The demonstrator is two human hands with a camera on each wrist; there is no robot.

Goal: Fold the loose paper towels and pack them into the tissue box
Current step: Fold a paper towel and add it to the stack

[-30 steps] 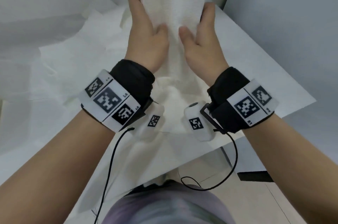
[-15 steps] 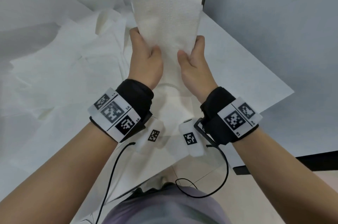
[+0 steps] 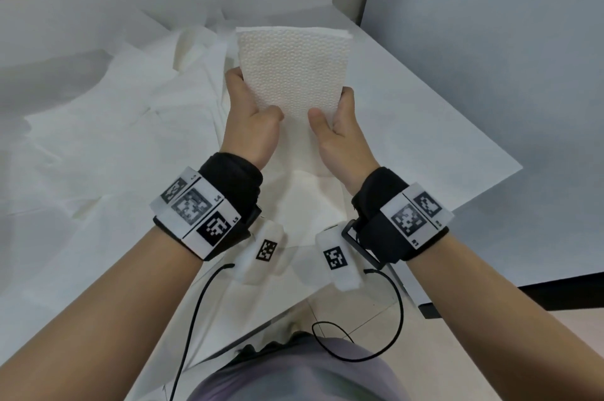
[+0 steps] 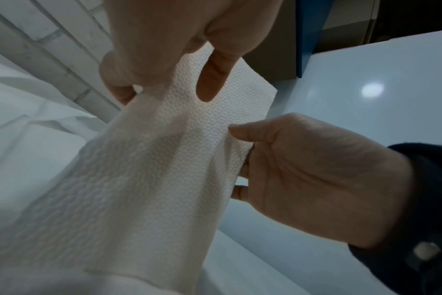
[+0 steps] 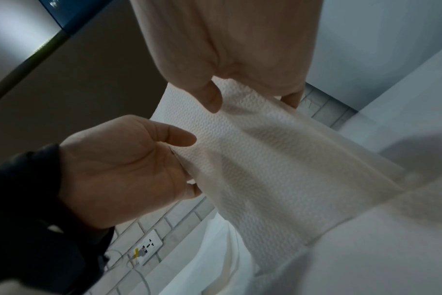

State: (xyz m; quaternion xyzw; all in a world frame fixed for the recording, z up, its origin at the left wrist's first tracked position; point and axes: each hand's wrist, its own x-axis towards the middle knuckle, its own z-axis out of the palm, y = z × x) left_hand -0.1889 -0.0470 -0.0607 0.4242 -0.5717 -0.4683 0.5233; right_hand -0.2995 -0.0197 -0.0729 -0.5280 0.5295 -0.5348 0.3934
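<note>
White desk [image 3: 425,112] against a pale wall, strewn on its left half with loose paper towels [image 3: 108,139], unfolded and overlapping. No tissue box identifiable in any view.

Folded paper towel [image 3: 292,73] held above the desk at centre, between both hands. Long axis directed away from the body: far edge up and free, near end trailing down toward the desk edge and continuous with further towel below the wrists. Embossed face turned toward the head camera.

Left hand [image 3: 251,126] at the left margin of the strip: thumb pressed on the near face, fingers curled behind, pinching the paper. Same pinch confirmed in the right wrist view [image 5: 129,165]. Right hand [image 3: 340,135] at the right margin, mirrored: thumb on the front, fingers behind, likewise pinching; confirmed in the left wrist view [image 4: 311,179].

Both grips level, at roughly equal height, about midway along the visible length; neither hand nearer to the free edge. Bulk of the unsupported panel lying beyond the grips, away from the body. Judged: next fold likely across the short axis, bringing the far edge down toward the thumbs, both hands sharing it equally. Risk judged: limp far panel skewing, leaving edges misaligned.
</note>
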